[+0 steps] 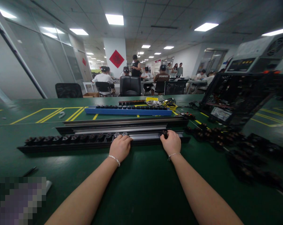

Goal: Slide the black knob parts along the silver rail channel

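Observation:
A long black rail (66,147) lies across the green table, its left portion filled with a row of small black parts (56,139) with round tops. My left hand (120,147) is at the right end of that row, its fingers curled together over the last parts. Between my hands runs a bare, shiny stretch of the rail. Over its right portion my right hand (172,143) pinches a small black part (164,133), which the fingers partly cover. Whether this part touches the rail cannot be made out.
More rails (122,122) lie just behind. Farther back stands a blue tray (127,111) of similar parts. Strings of dark parts (247,156) spread at right, near an opened computer case (226,97). A pen (30,171) lies at left. People sit across the room.

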### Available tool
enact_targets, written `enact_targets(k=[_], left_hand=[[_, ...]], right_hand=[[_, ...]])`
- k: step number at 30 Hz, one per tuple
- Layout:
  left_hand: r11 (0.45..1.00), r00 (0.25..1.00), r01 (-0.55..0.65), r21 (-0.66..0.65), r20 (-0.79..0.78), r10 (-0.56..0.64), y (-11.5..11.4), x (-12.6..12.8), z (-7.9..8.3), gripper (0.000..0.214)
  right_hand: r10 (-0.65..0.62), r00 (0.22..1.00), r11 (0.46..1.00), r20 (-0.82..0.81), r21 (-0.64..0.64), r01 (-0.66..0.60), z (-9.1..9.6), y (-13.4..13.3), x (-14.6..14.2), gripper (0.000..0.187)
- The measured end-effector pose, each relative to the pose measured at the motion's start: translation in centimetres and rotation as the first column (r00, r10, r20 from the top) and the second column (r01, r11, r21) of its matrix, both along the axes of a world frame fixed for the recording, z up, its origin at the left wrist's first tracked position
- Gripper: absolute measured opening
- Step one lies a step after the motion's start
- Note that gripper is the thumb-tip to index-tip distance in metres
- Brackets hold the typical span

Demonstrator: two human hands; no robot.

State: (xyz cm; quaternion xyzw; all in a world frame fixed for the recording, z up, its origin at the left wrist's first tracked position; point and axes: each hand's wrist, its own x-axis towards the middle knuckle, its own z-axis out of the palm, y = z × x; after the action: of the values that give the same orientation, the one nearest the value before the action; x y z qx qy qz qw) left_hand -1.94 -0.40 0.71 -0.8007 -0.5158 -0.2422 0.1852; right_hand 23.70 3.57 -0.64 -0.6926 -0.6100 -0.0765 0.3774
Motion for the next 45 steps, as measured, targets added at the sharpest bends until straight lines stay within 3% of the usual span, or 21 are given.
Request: enact_targets(k=[45], left_hand=[[1.0, 1.0, 0.012, -0.008, 0.001, -0.012, -0.1, 0.0, 0.1, 0.025]], right_hand=[[-0.139, 0.99, 0.99, -0.017, -0.034, 0.139, 0.4, 0.1, 2.9, 0.025]])
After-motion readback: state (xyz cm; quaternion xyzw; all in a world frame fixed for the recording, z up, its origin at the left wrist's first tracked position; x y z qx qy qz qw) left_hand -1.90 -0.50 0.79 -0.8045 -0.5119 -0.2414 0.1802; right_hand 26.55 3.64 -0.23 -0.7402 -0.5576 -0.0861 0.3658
